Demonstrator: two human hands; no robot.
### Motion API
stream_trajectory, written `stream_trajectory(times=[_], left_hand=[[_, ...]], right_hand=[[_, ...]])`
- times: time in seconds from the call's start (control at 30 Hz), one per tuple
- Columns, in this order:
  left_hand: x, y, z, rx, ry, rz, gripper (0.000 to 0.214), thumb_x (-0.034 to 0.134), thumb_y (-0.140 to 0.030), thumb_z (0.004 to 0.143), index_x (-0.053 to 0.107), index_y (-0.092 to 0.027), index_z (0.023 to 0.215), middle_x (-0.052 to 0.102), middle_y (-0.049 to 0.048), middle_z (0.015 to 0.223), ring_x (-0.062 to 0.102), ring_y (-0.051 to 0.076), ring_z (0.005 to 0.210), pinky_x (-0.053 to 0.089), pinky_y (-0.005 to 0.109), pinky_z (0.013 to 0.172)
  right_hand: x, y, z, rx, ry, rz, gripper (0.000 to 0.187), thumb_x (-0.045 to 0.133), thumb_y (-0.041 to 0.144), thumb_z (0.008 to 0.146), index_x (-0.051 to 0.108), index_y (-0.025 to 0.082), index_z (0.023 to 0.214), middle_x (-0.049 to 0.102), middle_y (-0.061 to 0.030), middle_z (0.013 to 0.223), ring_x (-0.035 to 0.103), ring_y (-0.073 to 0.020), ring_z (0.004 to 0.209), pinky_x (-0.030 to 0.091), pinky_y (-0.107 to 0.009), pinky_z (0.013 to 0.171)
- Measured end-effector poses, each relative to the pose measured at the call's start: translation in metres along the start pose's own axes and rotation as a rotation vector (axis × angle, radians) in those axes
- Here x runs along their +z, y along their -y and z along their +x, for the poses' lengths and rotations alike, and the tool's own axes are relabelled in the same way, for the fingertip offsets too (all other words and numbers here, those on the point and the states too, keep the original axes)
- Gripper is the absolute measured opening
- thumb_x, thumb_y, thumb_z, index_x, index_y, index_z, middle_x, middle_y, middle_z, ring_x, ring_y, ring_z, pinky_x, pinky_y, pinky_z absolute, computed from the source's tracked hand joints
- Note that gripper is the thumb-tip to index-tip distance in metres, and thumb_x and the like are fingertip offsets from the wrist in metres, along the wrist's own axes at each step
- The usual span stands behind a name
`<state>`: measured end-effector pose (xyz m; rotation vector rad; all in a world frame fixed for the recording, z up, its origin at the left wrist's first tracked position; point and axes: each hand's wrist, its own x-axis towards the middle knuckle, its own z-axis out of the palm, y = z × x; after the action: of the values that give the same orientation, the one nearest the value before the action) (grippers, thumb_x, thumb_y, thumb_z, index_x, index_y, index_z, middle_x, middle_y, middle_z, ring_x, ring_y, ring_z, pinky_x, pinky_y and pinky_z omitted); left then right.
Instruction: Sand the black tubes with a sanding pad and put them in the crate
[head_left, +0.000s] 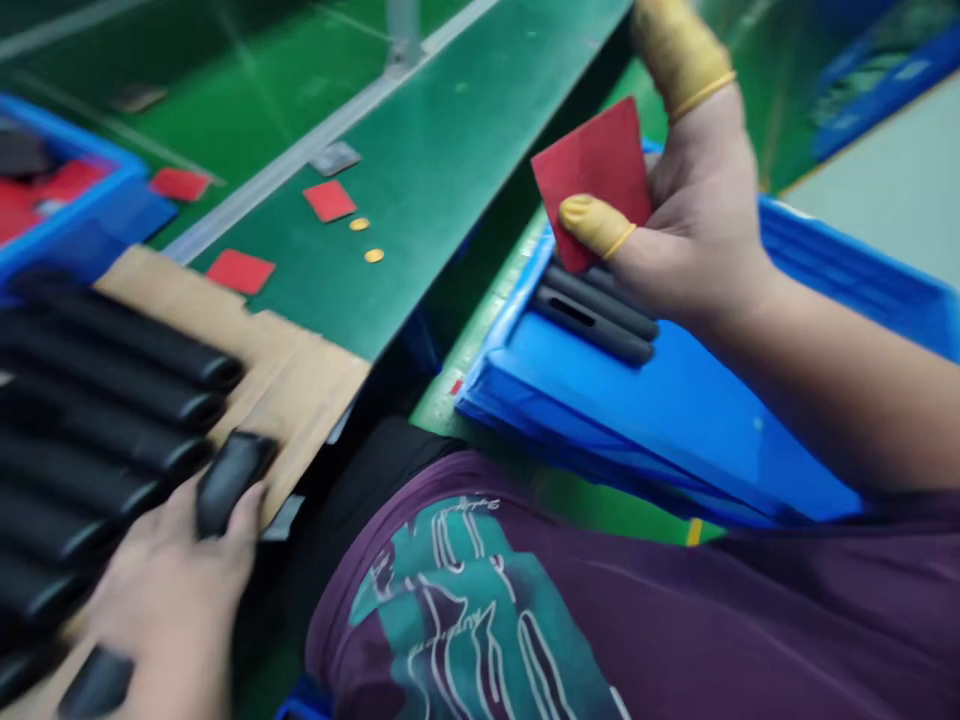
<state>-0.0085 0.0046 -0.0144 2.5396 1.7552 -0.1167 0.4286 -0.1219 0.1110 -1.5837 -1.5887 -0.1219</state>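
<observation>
My right hand [690, 220], with yellow finger cots on thumb and forefinger, pinches a red square card [596, 175] above the blue bin [675, 400]. Two or three black sleeves [600, 320] lie in that bin just below the card. My left hand [165, 590], wearing black finger cots, rests with fingers spread on a cardboard sheet [300, 380] at the lower left, touching the nearest of several black tubular sleeves [112, 400] laid in a row there.
A green worktop [450, 170] carries loose red cards [328, 200], another red card [240, 270], a grey card [335, 157] and two small yellow pieces [373, 256]. A blue tray [67, 200] with red cards stands at far left. My purple shirt fills the foreground.
</observation>
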Motion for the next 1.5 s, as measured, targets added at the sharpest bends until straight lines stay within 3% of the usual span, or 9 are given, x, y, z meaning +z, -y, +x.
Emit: stream_trajectory(times=[0.1, 0.23, 0.33, 0.47, 0.57, 0.8, 1.23, 1.4, 1.5], left_hand=[[-0.022, -0.023, -0.010, -0.087, -0.039, 0.026, 0.067, 0.032, -0.063, 0.090, 0.059, -0.016, 0.131, 0.067, 0.0210, 0.109, 0.065, 0.041, 0.097, 0.043, 0.046, 0.067], [-0.012, -0.018, -0.009, -0.090, -0.078, -0.010, 0.053, 0.050, -0.053, 0.090, 0.062, -0.014, 0.124, 0.070, 0.0187, 0.109, 0.065, 0.035, 0.101, 0.050, 0.042, 0.078], [0.000, -0.006, -0.014, -0.082, -0.097, -0.024, 0.053, 0.056, -0.053, 0.090, 0.061, -0.013, 0.125, 0.071, 0.0175, 0.109, 0.064, 0.033, 0.103, 0.050, 0.040, 0.083], [0.001, -0.002, -0.018, -0.042, -0.086, -0.070, 0.048, 0.058, -0.048, 0.091, 0.061, -0.012, 0.123, 0.069, 0.0178, 0.107, 0.064, 0.032, 0.102, 0.051, 0.039, 0.082], [-0.002, 0.000, -0.015, -0.039, -0.047, -0.108, 0.046, 0.058, -0.048, 0.091, 0.063, -0.012, 0.119, 0.068, 0.0175, 0.105, 0.064, 0.033, 0.100, 0.051, 0.039, 0.079], [-0.001, 0.004, -0.010, -0.011, -0.025, -0.138, 0.044, 0.061, -0.046, 0.089, 0.063, -0.011, 0.116, 0.067, 0.0164, 0.102, 0.062, 0.033, 0.099, 0.051, 0.039, 0.077], [0.002, 0.006, -0.013, 0.014, -0.052, -0.242, 0.036, 0.061, -0.032, 0.090, 0.063, -0.009, 0.117, 0.067, 0.0178, 0.104, 0.062, 0.033, 0.103, 0.053, 0.041, 0.081], [0.002, 0.007, -0.012, -0.008, -0.044, -0.261, 0.033, 0.063, -0.035, 0.089, 0.065, -0.012, 0.113, 0.067, 0.0158, 0.103, 0.062, 0.033, 0.101, 0.053, 0.041, 0.079], [0.003, 0.006, -0.013, -0.002, -0.054, -0.250, 0.030, 0.060, -0.030, 0.090, 0.064, -0.012, 0.114, 0.067, 0.0163, 0.104, 0.062, 0.032, 0.101, 0.053, 0.041, 0.080]], right_hand=[[0.063, 0.049, 0.031, -0.161, 0.240, 0.166, 0.053, 0.063, 0.035, 0.088, 0.047, 0.016, 0.135, 0.054, -0.0099, 0.141, 0.044, -0.0225, 0.140, 0.044, -0.042, 0.113], [0.167, 0.085, 0.034, -0.123, 0.549, 0.268, 0.049, 0.070, 0.033, 0.078, 0.052, 0.022, 0.122, 0.064, -0.0072, 0.123, 0.064, -0.0293, 0.115, 0.053, -0.052, 0.102], [0.238, 0.103, 0.022, -0.074, 0.660, 0.208, 0.047, 0.073, 0.033, 0.074, 0.056, 0.023, 0.117, 0.069, -0.0044, 0.107, 0.069, -0.0293, 0.098, 0.058, -0.049, 0.091], [0.293, 0.116, 0.005, 0.019, 0.695, 0.092, 0.046, 0.070, 0.033, 0.077, 0.059, 0.021, 0.120, 0.069, -0.0060, 0.100, 0.069, -0.0276, 0.091, 0.058, -0.046, 0.086], [0.304, 0.116, -0.005, 0.049, 0.657, 0.038, 0.051, 0.073, 0.042, 0.076, 0.059, 0.022, 0.121, 0.069, -0.0074, 0.098, 0.068, -0.0304, 0.093, 0.056, -0.051, 0.089], [0.294, 0.113, -0.016, 0.119, 0.567, 0.052, 0.042, 0.075, 0.046, 0.077, 0.061, 0.024, 0.110, 0.069, -0.0067, 0.104, 0.068, -0.0301, 0.094, 0.056, -0.050, 0.089], [0.312, 0.109, -0.029, 0.008, 0.411, 0.037, 0.047, 0.065, 0.058, 0.083, 0.055, 0.025, 0.114, 0.064, -0.0086, 0.114, 0.064, -0.0289, 0.108, 0.055, -0.047, 0.092], [0.301, 0.093, -0.052, 0.007, 0.211, 0.057, 0.044, 0.069, 0.058, 0.080, 0.059, 0.024, 0.107, 0.066, -0.0087, 0.099, 0.067, -0.0281, 0.098, 0.056, -0.048, 0.088], [0.288, 0.078, -0.054, -0.025, -0.019, 0.137, 0.043, 0.067, 0.061, 0.081, 0.063, 0.023, 0.100, 0.067, -0.0080, 0.092, 0.068, -0.0257, 0.090, 0.055, -0.047, 0.088]])
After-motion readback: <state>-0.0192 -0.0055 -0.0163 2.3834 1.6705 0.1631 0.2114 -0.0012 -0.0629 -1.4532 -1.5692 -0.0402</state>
